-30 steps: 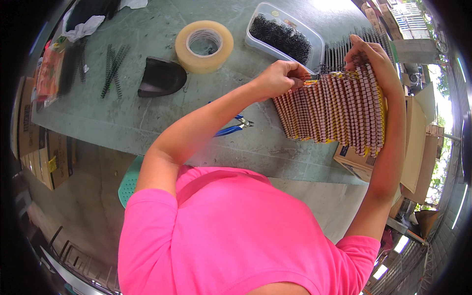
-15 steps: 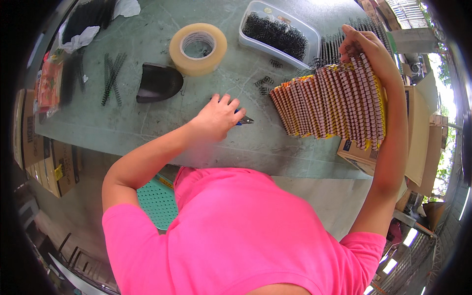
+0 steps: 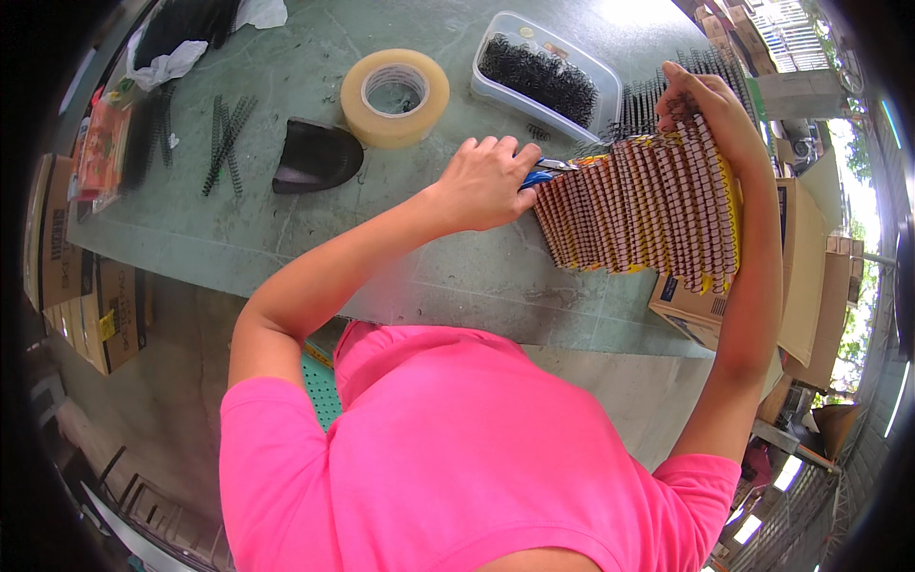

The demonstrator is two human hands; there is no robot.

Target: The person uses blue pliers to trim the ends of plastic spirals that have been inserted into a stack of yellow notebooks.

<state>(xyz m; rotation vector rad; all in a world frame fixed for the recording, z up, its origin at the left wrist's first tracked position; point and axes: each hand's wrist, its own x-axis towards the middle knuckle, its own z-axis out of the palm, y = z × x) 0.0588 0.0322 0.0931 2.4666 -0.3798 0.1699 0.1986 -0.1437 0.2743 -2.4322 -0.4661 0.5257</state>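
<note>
My left hand (image 3: pixel 486 183) is closed around blue-handled cutting pliers (image 3: pixel 539 176). Their metal jaws reach the upper left corner of a row of spiral-bound booklets (image 3: pixel 637 208), at the black coil ends. The booklets stand packed side by side at the table's right, spines up, with yellow edges showing. At the row's far right end, my right hand (image 3: pixel 717 112) curls its fingers over the top corner, gripping the coil ends there. My right forearm lies along that end of the row. Whether the jaws have closed on a wire is too small to tell.
A clear plastic box (image 3: pixel 615 107) of black coil clippings stands behind the booklets, beside long black coils (image 3: pixel 640 103). Left of it lie a tape roll (image 3: pixel 432 112), a black curved piece (image 3: pixel 317 157) and loose coils (image 3: pixel 226 143). Cardboard boxes (image 3: pixel 805 267) flank the table (image 3: pixel 457 291).
My left hand has moved right and slightly away from me, carrying the pliers from the bare table to the booklets' upper left corner. My right hand keeps its grip at the row's end.
</note>
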